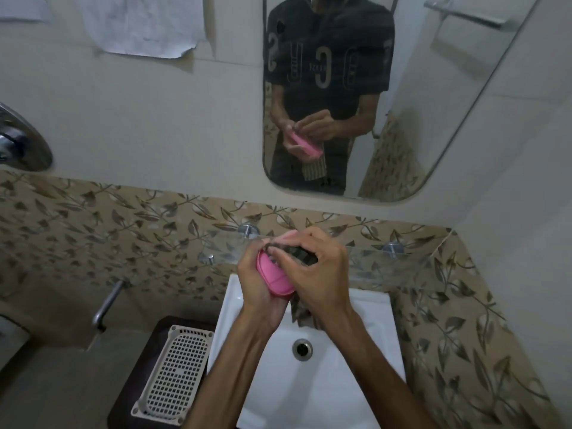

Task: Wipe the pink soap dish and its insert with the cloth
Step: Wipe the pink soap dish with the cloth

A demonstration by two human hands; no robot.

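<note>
The cloth point(305, 258) is mostly hidden under the right hand point(315, 267), whose fingers curl round it. The pink soap dish point(275, 278) sits at nine o'clock of that grip — cupped by the left hand point(257, 283) — above a white sink point(365, 342); a white insert point(173, 371) lies at eight o'clock, a mirror point(464, 88) at twelve

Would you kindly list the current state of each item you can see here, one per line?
Pink plastic soap dish: held up over the basin, gripped by the left hand.
Dark patterned cloth: bunched in the right hand, pressed to the dish.
White ceramic basin: drain open, no water running.
White perforated plastic tray: lying flat beside the basin, untouched.
Wall mirror: reflects the person.
</note>
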